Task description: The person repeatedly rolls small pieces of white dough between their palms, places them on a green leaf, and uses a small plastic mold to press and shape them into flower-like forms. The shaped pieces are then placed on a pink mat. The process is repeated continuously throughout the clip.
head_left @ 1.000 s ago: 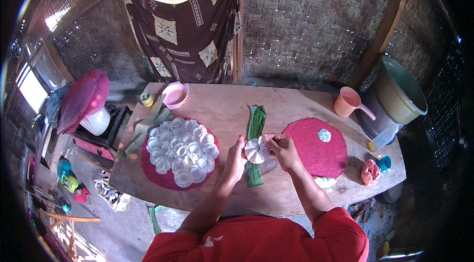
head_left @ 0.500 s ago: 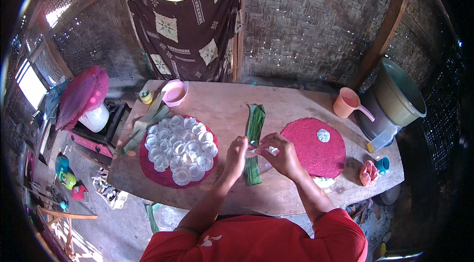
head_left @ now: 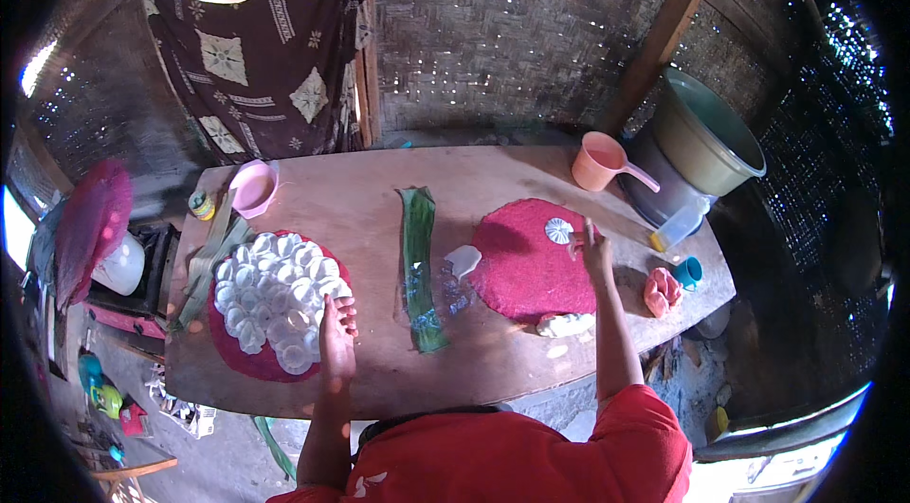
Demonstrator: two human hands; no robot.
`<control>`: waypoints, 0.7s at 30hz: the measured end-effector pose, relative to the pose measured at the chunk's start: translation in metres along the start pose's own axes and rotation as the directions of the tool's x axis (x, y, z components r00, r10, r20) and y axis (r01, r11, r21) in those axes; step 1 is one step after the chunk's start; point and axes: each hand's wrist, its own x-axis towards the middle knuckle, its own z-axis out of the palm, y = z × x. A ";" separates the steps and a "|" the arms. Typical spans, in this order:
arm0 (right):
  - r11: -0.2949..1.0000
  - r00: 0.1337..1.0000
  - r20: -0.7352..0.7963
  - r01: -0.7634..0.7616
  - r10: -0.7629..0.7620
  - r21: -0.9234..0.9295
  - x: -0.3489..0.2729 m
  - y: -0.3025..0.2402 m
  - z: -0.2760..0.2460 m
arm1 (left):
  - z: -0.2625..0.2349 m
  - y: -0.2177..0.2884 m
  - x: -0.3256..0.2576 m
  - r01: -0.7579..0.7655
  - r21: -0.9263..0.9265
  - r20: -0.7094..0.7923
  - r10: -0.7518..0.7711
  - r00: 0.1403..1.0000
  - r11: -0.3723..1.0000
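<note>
My left hand is at the right edge of a round red mat covered with several small white cup-shaped pieces. Its fingers are apart and loosely bent, with the tips beside the nearest cups. Over the right side of a second round red mat reaches my right hand, fingers stretched and apart. Just left of those fingers lies a white pleated disc. Between the mats a long green leaf strip lies on the table, and a flat white piece sits beside it.
A pink bowl, a small jar and dried leaf strips are at the table's left. On the right stand a peach dipper, large basins, a clear container, a blue cup and a pink bundle.
My hands, together above the leaf strip before, are now apart: the left beside the white cups, the right by the pleated disc. A flat white piece now lies beside the leaf. The view has shifted right.
</note>
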 end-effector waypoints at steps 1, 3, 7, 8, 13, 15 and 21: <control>0.999 0.999 -0.031 -0.021 0.019 -0.040 0.007 0.014 -0.009 | 0.002 0.000 0.000 0.016 -0.027 -0.024 -0.016 1.000 1.000; 0.969 0.991 -0.004 -0.129 0.133 0.210 0.022 0.037 -0.011 | 0.011 -0.003 0.000 -0.061 0.122 0.019 0.060 0.998 0.991; 0.887 0.967 -0.025 -0.221 0.252 0.407 0.037 0.076 0.000 | 0.030 -0.011 0.002 -0.047 0.209 0.061 0.035 0.998 0.977; 0.879 0.959 -0.045 -0.238 0.281 0.414 0.037 0.084 0.002 | 0.032 -0.013 0.002 -0.047 0.201 0.077 0.032 0.997 0.978; 0.730 0.990 -0.002 0.105 -0.144 -0.675 0.026 0.094 -0.002 | 0.029 -0.020 0.005 -0.035 0.253 0.061 0.020 0.998 0.967; 0.730 0.992 -0.001 0.095 -0.130 -0.677 0.021 0.079 -0.002 | 0.024 -0.020 0.005 -0.048 0.277 0.073 0.029 0.997 0.960; 0.852 0.900 0.169 0.434 -0.401 -0.293 -0.025 0.004 0.070 | 0.030 -0.038 0.011 -0.015 0.322 0.128 -0.027 0.991 0.947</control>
